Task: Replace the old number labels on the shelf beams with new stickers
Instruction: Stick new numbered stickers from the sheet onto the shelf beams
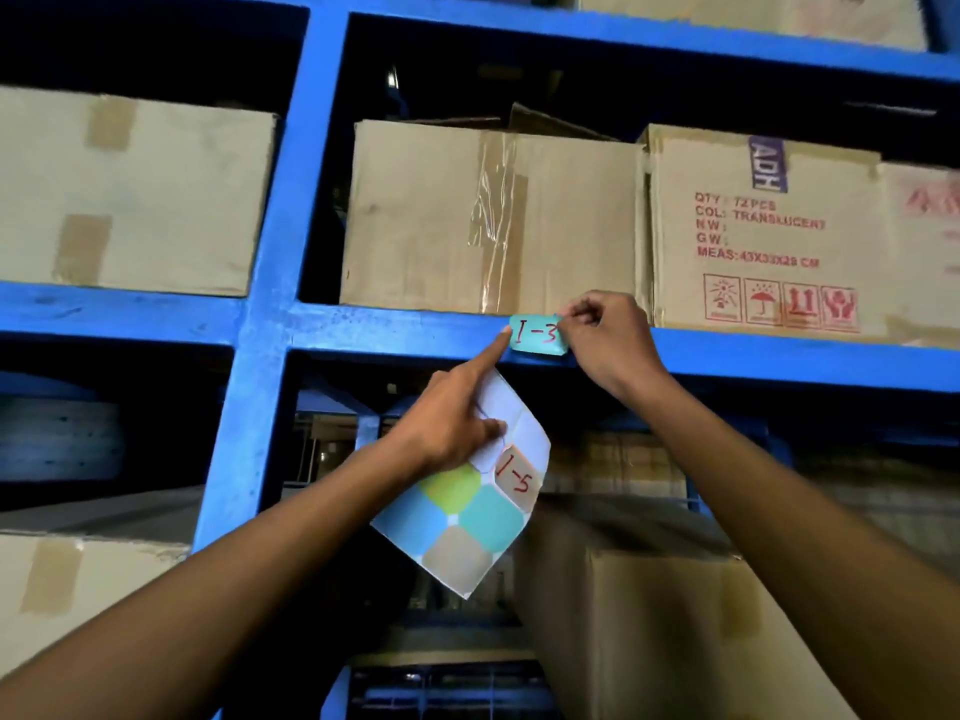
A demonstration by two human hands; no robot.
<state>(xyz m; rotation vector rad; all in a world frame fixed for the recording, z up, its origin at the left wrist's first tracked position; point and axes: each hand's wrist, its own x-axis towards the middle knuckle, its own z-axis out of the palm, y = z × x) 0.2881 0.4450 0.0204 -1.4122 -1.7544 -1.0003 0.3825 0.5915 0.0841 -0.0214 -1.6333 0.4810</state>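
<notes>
A teal sticker (535, 335) marked "I-3" in red lies against the blue shelf beam (363, 332). My right hand (608, 340) pinches its upper right corner between thumb and fingers. My left hand (457, 423) grips a sticker sheet (478, 517) and stretches its index finger up to touch the sticker's left edge. The sheet hangs below the beam, with several coloured stickers on it, one tan and marked "I-5", and some bare white spots near the top.
Cardboard boxes stand on the shelf just above the beam: a taped one (431, 215) and a printed one (758, 231). A blue upright post (270, 252) runs left of my hands. More boxes (649, 615) sit on the lower level.
</notes>
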